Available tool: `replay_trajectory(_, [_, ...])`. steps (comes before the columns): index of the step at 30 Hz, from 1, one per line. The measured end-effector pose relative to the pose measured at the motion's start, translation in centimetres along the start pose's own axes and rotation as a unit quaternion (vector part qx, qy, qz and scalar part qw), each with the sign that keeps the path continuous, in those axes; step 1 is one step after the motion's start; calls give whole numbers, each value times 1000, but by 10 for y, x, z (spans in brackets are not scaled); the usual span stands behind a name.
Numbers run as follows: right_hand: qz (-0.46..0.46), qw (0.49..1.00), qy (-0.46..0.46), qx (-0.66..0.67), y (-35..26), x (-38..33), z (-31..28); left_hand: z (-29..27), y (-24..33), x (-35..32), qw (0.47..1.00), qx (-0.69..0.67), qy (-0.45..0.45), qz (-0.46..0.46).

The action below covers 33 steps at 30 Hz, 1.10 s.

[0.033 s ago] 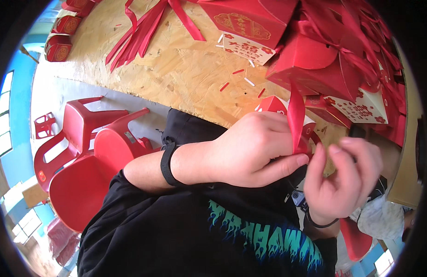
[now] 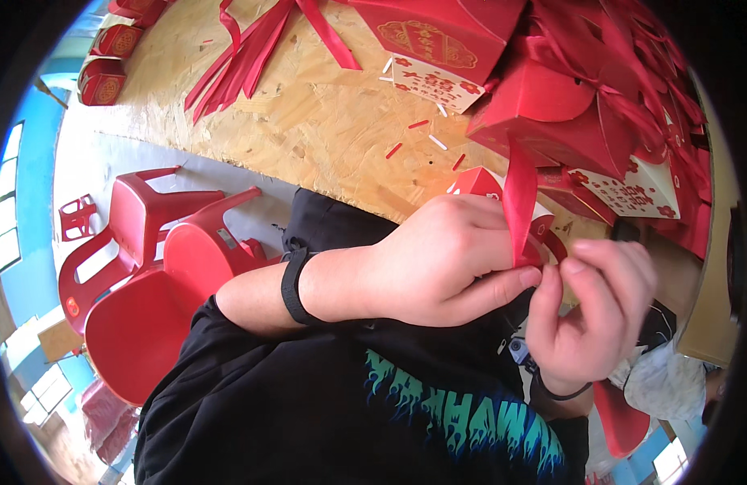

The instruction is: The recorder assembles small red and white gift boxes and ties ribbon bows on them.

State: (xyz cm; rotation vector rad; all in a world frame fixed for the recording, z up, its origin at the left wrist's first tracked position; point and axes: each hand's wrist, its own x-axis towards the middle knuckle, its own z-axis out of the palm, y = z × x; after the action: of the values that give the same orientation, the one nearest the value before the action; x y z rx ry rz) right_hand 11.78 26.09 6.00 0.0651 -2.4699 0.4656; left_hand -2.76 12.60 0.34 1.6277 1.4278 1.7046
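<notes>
Both hands are bunched right at the bench (image 2: 309, 121) edge over a small red gift box (image 2: 482, 183): the left hand (image 2: 438, 263) has thumb and fingers closed in a pinch on a red ribbon (image 2: 519, 206) that stands straight up, probably to keep it taut. The right hand (image 2: 595, 311) curls in with fingertips closed on the ribbon's lower end, looks like knot work. Loose ribbons (image 2: 244, 56) and a pile of finished boxes (image 2: 599, 105) sit further back, red plastic chairs (image 2: 147, 267) below.
</notes>
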Motion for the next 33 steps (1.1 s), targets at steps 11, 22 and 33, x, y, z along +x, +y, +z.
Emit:
replay_trajectory(11, [29,993,-44,108,10,-15,26,-7,-8,-3,997,69,-43,5])
replay_trajectory(22, [157,966,-65,194,7,-24,29,5,-5,2,997,31,9,-63])
replay_trajectory(33, [173,929,36,325,17,-28,40,3,-10,9,998,60,23,-4])
